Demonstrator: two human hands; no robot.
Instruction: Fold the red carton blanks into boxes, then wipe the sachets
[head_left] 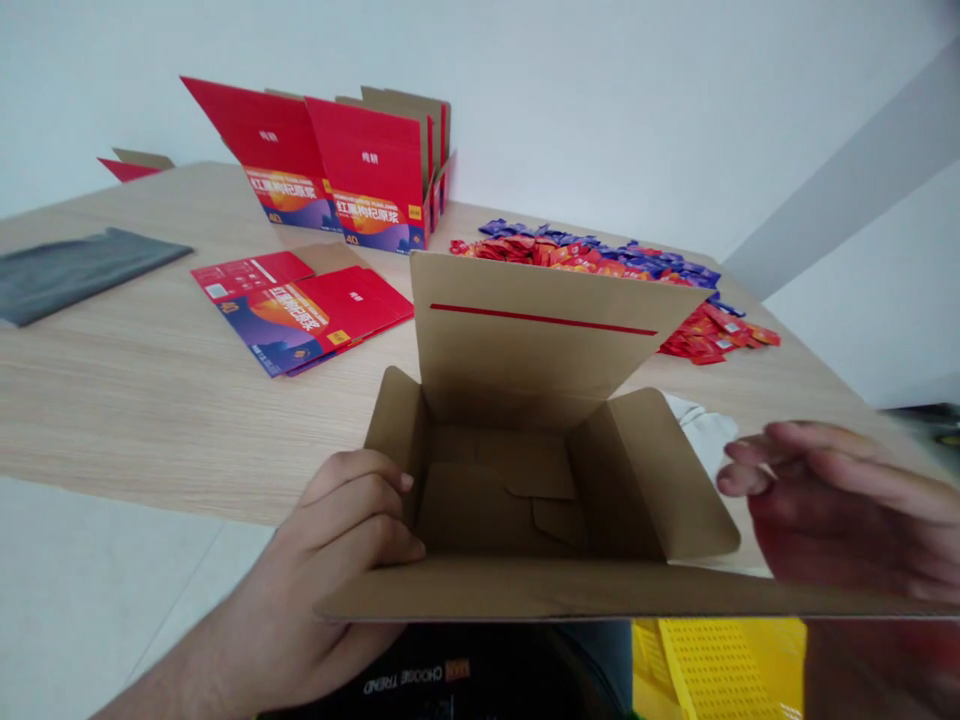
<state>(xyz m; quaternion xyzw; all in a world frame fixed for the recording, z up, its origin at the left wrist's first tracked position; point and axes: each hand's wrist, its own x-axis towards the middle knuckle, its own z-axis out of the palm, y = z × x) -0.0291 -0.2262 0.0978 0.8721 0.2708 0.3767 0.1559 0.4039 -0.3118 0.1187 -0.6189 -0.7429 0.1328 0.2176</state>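
Observation:
An open cardboard box (525, 400) stands at the near edge of the wooden table, its flaps spread and its inside bare. My left hand (330, 570) grips the box's left wall and near flap, fingers curled over the edge. My right hand (840, 510) hovers at the box's right side, blurred, fingers loosely bent with nothing seen in them, just beside the right flap. Behind the box lies a heap of red and purple sachets (615, 270).
Flat red printed cartons (300, 305) lie on the table (135, 400) at mid left, and several folded-up red cartons (352, 170) stand at the back. A dark grey cloth (75, 270) lies far left. A white cloth (705, 430) sits right of the box; a yellow perforated crate (720, 665) is below.

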